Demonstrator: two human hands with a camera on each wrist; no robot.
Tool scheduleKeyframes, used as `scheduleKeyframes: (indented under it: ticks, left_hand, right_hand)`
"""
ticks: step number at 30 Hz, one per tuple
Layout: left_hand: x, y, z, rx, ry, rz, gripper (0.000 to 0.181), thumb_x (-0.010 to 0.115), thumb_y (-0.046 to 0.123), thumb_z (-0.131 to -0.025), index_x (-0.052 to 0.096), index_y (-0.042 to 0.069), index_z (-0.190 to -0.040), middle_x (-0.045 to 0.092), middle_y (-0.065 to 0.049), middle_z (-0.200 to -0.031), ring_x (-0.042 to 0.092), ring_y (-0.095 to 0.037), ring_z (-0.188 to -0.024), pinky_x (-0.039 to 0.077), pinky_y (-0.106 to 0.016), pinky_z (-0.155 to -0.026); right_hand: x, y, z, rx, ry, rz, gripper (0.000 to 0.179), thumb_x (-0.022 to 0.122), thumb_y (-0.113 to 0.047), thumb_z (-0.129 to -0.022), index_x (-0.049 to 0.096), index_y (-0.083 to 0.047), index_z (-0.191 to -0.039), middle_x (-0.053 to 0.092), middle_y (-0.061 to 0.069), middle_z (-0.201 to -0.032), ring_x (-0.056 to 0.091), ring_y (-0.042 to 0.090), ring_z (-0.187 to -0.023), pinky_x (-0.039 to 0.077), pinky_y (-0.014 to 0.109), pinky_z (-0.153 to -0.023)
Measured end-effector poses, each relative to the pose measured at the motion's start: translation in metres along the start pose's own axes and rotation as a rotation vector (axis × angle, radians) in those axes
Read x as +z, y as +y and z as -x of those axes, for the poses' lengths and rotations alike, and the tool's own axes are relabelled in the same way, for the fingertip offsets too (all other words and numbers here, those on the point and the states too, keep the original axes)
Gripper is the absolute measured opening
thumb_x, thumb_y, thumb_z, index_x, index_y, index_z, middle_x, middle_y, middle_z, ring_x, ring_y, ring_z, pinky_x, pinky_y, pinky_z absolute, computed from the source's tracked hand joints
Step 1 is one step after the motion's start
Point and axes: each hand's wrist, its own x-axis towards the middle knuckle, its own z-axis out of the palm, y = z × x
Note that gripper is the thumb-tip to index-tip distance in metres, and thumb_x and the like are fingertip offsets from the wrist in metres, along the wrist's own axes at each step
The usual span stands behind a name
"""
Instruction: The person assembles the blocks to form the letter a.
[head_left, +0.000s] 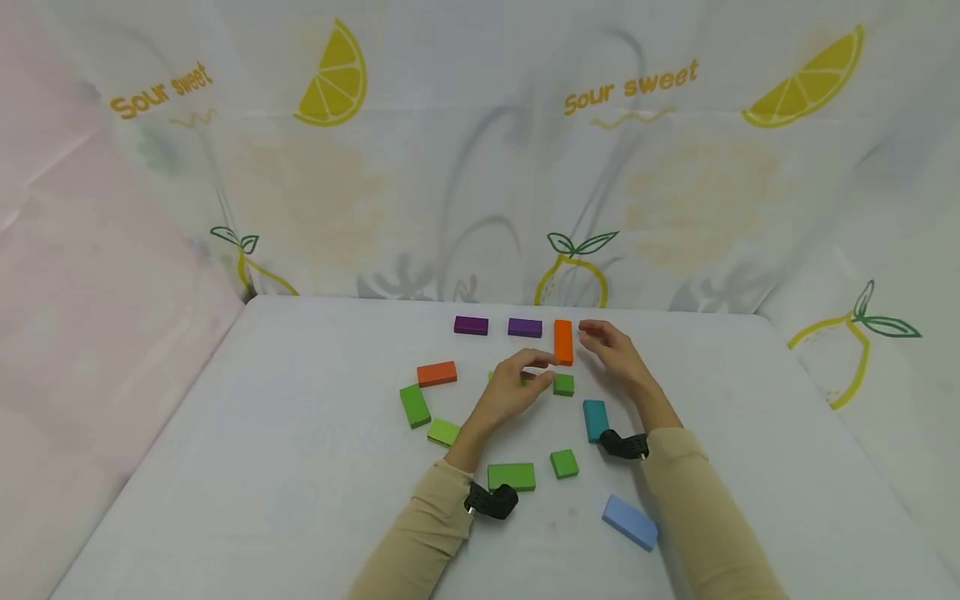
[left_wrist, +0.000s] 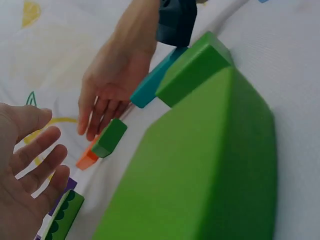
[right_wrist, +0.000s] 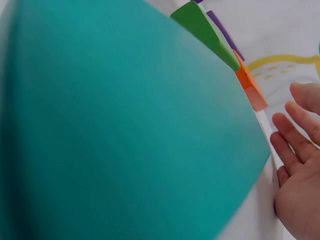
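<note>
My left hand [head_left: 512,387] hovers over the middle of the group of blocks with its fingers loosely bent and nothing between them. Beneath it lies a light green block, mostly hidden in the head view; the left wrist view shows a green block with scalloped marks [left_wrist: 64,215] by these fingers. A small green block [head_left: 563,384] lies just right of the left fingertips. Beside the upright-lying orange block [head_left: 563,342], on its right, is my right hand [head_left: 617,357], relaxed and holding nothing. The teal block [head_left: 596,421] lies near the right wrist and fills much of the right wrist view.
Two purple blocks [head_left: 471,326] lie at the back. On the left are a red-orange block [head_left: 437,373], a green block [head_left: 415,406] and a light green block [head_left: 443,432]. Nearer lie a green block [head_left: 512,477], a small green one [head_left: 564,463] and a blue one [head_left: 630,522].
</note>
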Motion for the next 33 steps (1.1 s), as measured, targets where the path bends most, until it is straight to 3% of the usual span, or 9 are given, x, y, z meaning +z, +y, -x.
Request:
scheduleKeyframes:
  ticks: [4, 9, 18, 25, 33]
  left_hand:
    - [0.01, -0.002, 0.0, 0.073, -0.003, -0.088, 0.021, 0.061, 0.012, -0.092, 0.065, 0.01, -0.113, 0.064, -0.005, -0.118, 0.058, -0.018, -0.111, 0.05, -0.031, -0.093]
    - [0.019, -0.006, 0.0, 0.161, -0.029, -0.3, 0.018, 0.063, 0.01, -0.09, 0.068, 0.013, -0.107, 0.065, -0.001, -0.114, 0.059, -0.015, -0.108, 0.047, -0.027, -0.097]
    - [0.021, -0.007, -0.001, 0.235, 0.004, -0.568, 0.018, 0.067, 0.015, -0.087, 0.072, 0.021, -0.104, 0.066, 0.006, -0.114, 0.061, -0.012, -0.106, 0.047, -0.029, -0.086]
    - [0.023, -0.007, 0.001, 0.251, -0.025, -0.636, 0.02, 0.064, 0.017, -0.089, 0.072, 0.021, -0.107, 0.065, 0.008, -0.119, 0.058, -0.011, -0.113, 0.045, -0.033, -0.095]
    - [0.023, -0.01, 0.002, 0.294, -0.022, -0.632, 0.02, 0.062, 0.014, -0.091, 0.072, 0.019, -0.107, 0.066, 0.007, -0.118, 0.058, -0.011, -0.115, 0.045, -0.03, -0.099]
  right_hand:
    - [0.0, 0.0, 0.0, 0.011, -0.009, -0.013, 0.047, 0.054, -0.033, -0.096, 0.046, -0.008, -0.135, 0.043, 0.016, -0.143, 0.036, 0.034, -0.134, 0.024, 0.051, -0.115]
    - [0.001, 0.003, 0.0, -0.017, -0.029, 0.002, 0.048, 0.055, -0.033, -0.095, 0.046, -0.008, -0.136, 0.042, 0.016, -0.144, 0.036, 0.034, -0.135, 0.024, 0.052, -0.114]
    - [0.001, 0.004, 0.006, -0.124, -0.099, 0.067, 0.049, 0.056, -0.022, -0.096, 0.042, -0.006, -0.14, 0.036, 0.018, -0.149, 0.028, 0.034, -0.141, 0.019, 0.051, -0.116]
    - [0.003, -0.017, 0.02, -0.209, -0.136, 0.121, 0.044, 0.054, -0.007, -0.095, 0.044, 0.006, -0.136, 0.03, 0.026, -0.15, 0.02, 0.043, -0.141, 0.013, 0.059, -0.114]
    - [0.008, -0.024, 0.026, -0.276, -0.118, 0.173, 0.039, 0.054, -0.005, -0.094, 0.049, 0.01, -0.13, 0.036, 0.03, -0.145, 0.027, 0.046, -0.137, 0.016, 0.06, -0.113]
